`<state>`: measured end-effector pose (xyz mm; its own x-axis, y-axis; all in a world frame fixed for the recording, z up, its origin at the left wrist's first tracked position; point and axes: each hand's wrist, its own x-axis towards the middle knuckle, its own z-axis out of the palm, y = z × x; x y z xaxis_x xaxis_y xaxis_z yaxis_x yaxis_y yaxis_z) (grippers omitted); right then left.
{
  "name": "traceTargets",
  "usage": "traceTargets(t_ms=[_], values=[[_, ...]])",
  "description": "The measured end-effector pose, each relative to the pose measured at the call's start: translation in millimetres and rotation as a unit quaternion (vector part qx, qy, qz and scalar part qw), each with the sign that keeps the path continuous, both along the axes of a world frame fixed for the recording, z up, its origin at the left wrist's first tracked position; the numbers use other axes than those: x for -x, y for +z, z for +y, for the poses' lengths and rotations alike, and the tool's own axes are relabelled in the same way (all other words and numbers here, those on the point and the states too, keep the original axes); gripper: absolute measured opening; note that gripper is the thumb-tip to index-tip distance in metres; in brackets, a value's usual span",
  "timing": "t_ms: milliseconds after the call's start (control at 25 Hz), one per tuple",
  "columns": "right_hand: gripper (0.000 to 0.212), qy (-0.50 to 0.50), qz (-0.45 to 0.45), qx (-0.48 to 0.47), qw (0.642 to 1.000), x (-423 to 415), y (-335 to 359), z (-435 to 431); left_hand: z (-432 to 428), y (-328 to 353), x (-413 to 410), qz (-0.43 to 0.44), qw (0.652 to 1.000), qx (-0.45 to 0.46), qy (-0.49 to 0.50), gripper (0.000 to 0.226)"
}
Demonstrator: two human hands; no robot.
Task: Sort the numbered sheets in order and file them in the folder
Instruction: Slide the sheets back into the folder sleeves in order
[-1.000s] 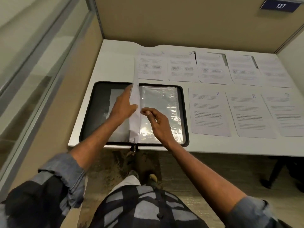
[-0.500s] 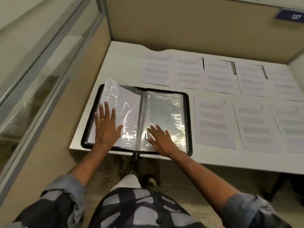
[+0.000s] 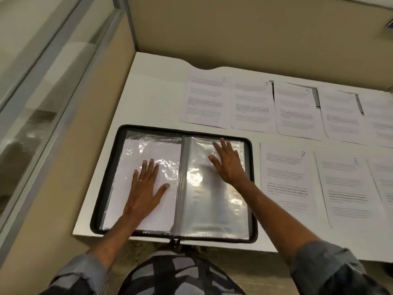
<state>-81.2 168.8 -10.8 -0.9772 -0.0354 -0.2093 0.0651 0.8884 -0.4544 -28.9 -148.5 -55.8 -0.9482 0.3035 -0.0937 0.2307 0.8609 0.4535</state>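
Observation:
A black zip folder lies open at the desk's front left, with clear plastic sleeves inside. The left sleeve holds a white sheet, its blank side up. My left hand presses flat on that sleeve, fingers straight. My right hand lies flat on the empty right sleeve, fingers spread toward its top edge. Numbered printed sheets lie on the desk: sheet 2, sheet 3 and a third sheet in the back row, sheet 7 and sheet 8 in the front row.
The white desk sits in a beige cubicle, with a partition wall behind and a glass panel on the left. More sheets run off the right edge. The folder's zip pull hangs over the front edge.
The sleeve with the sheet was turned over to the left and laid flat. My left hand pressed it down, and my right hand slid up the right sleeve.

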Motion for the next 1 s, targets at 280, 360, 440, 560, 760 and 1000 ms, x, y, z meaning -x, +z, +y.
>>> traceTargets(t_ms=[280, 360, 440, 560, 760, 1000], values=[[0.059, -0.013, -0.015, -0.029, 0.999, 106.1, -10.0, 18.9, 73.4, 8.1, 164.2, -0.001, 0.998, -0.062, -0.032, 0.078], [0.059, -0.005, -0.045, -0.049, 0.998, 123.4, -17.1, 19.1, 91.5, 5.8, 202.6, -0.046, 0.995, -0.087, -0.013, 0.074], [0.059, 0.006, -0.062, -0.073, 0.995, 129.5, -24.3, 17.2, 105.1, 1.1, 228.2, -0.091, 0.988, -0.121, 0.003, 0.065], [0.059, 0.005, -0.071, -0.073, 0.995, 131.8, -29.7, 13.0, 121.1, -4.8, 247.6, -0.077, 0.982, -0.17, 0.038, 0.053], [0.059, -0.005, -0.07, -0.064, 0.995, 131.4, -27.6, 12.9, 148.4, 2.3, 282.8, -0.111, 0.918, -0.315, 0.213, 0.065], [0.058, 0.022, -0.084, -0.059, 0.994, 131.9, -25.6, 23.4, 158.2, 7.9, 317.3, -0.22, 0.823, -0.415, 0.318, 0.084]])
